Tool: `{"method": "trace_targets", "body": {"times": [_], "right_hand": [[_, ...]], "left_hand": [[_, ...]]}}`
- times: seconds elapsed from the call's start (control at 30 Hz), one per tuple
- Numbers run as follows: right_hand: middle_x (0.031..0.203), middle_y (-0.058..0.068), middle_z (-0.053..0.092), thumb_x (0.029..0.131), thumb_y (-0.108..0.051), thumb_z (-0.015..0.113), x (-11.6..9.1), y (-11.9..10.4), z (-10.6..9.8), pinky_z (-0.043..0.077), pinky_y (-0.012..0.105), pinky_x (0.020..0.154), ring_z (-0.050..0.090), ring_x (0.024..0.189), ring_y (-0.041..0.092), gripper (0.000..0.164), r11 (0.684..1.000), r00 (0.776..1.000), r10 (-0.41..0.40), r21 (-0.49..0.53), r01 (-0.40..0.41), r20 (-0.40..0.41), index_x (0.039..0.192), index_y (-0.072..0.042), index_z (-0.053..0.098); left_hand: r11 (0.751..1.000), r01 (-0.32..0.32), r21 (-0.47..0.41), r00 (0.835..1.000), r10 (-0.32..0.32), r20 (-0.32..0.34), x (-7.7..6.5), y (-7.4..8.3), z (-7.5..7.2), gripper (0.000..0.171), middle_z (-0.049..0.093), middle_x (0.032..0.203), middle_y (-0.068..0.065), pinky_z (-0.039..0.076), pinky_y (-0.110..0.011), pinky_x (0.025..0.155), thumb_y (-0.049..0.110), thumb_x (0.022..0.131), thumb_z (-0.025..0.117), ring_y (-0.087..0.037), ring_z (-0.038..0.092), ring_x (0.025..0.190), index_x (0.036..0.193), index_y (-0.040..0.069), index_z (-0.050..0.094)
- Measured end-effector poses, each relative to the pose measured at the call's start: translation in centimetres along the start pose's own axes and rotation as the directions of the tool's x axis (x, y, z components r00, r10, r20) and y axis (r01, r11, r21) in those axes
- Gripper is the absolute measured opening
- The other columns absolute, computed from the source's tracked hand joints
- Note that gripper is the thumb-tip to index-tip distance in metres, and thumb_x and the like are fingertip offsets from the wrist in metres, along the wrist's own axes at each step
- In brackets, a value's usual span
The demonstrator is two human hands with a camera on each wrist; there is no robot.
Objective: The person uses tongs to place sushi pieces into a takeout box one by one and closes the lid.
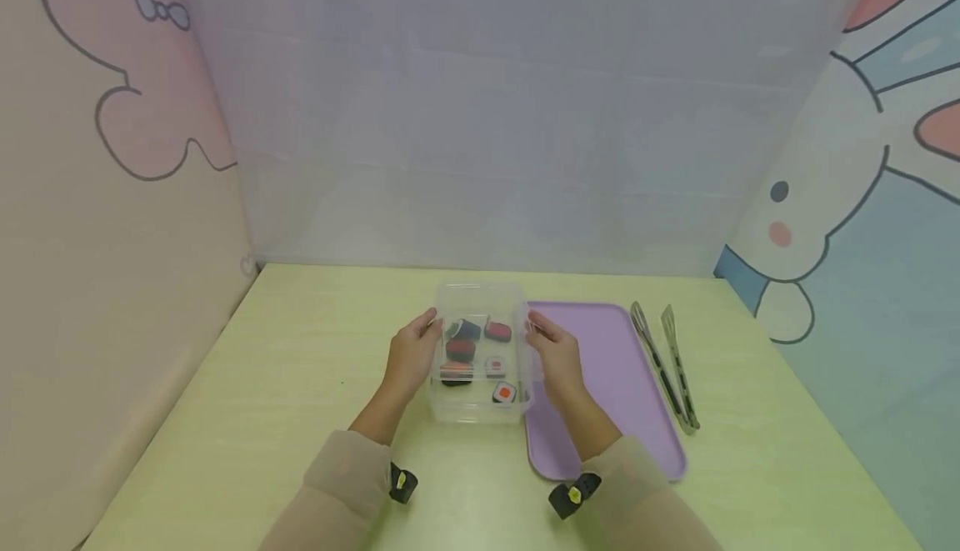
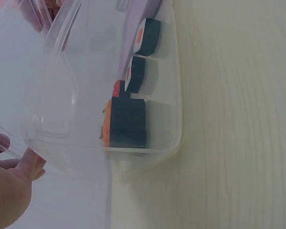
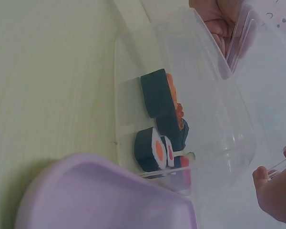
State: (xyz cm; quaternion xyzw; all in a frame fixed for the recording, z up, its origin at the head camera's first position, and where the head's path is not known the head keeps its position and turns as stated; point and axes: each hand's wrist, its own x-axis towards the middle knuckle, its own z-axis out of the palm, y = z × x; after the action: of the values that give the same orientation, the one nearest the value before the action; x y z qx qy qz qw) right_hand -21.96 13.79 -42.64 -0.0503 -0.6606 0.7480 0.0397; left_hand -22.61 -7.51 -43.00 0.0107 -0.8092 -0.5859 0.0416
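Note:
A clear plastic box [image 1: 480,412] stands on the table, holding several toy sushi pieces. Among them are a white-and-orange roll [image 1: 504,393], a smaller roll [image 1: 495,366] and an orange-topped piece [image 2: 126,123] wrapped in dark green. Over the box is a clear lid [image 3: 271,90], which both hands hold by opposite edges. My left hand [image 1: 412,357] pinches its left edge between thumb and fingers. At the right edge, my right hand [image 1: 559,359] grips in the same way. Both wrist views show the lid's rim between the fingertips, above the box walls.
A purple tray [image 1: 600,368] lies right beside the box, partly under the right forearm. Metal tongs [image 1: 663,368] with spread arms rest on the table right of the tray. A pale curtain [image 1: 480,117] hangs behind, and printed walls flank both sides.

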Motion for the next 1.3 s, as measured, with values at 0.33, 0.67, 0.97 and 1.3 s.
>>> {"method": "trace_targets", "body": {"times": [0.33, 0.67, 0.97, 1.3], "right_hand": [[0.141, 0.019, 0.049, 0.087, 0.007, 0.052, 0.1, 1.9, 0.3, 0.039, 0.038, 0.103, 0.046, 0.123, 0.032, 0.047, 0.989, 0.996, -0.041, -0.148, 0.029, -0.080, 0.134, 0.009, 0.052], [0.140, 0.019, 0.050, 0.085, 0.003, 0.051, -0.7, 3.1, 0.4, 0.045, 0.043, 0.092, 0.050, 0.116, 0.036, 0.051, 0.941, 0.993, -0.070, -0.338, 0.033, -0.098, 0.137, 0.004, 0.052], [0.159, 0.021, 0.009, 0.101, -0.021, 0.049, -1.6, 2.7, 0.8, 0.020, 0.065, 0.108, 0.015, 0.139, 0.048, 0.060, 0.709, 0.982, -0.096, -0.681, 0.183, 0.164, 0.151, 0.003, 0.026], [0.158, 0.025, 0.009, 0.104, -0.022, 0.043, -1.6, 3.1, 0.4, 0.012, 0.058, 0.112, 0.011, 0.142, 0.044, 0.062, 0.692, 0.975, -0.003, -0.703, 0.163, 0.223, 0.153, 0.002, 0.016]], "left_hand": [[1.000, 0.016, 0.009, 0.999, -0.016, 0.030, 0.3, -1.8, 0.7, 0.050, 0.041, 0.149, -0.014, 0.043, -0.044, 0.100, 0.020, 0.100, 0.047, -0.037, 0.045, 0.129, 0.147, 0.003, 0.042], [1.000, 0.001, -0.029, 0.997, 0.002, 0.075, -0.1, -3.2, 1.4, 0.056, 0.026, 0.157, -0.010, 0.027, -0.046, 0.111, 0.008, 0.097, 0.047, -0.035, 0.027, 0.140, 0.151, 0.003, 0.034], [0.989, -0.081, 0.125, 0.971, 0.051, 0.232, -1.5, -3.5, 0.7, 0.064, 0.016, 0.159, -0.016, 0.010, -0.053, 0.114, 0.018, 0.103, 0.043, -0.033, 0.006, 0.146, 0.155, 0.001, 0.010], [0.944, -0.124, 0.307, 0.960, 0.035, 0.279, -2.5, -3.2, 0.7, 0.061, 0.007, 0.159, -0.023, 0.015, -0.055, 0.113, 0.022, 0.106, 0.038, -0.039, 0.011, 0.144, 0.154, -0.002, 0.009]]}}
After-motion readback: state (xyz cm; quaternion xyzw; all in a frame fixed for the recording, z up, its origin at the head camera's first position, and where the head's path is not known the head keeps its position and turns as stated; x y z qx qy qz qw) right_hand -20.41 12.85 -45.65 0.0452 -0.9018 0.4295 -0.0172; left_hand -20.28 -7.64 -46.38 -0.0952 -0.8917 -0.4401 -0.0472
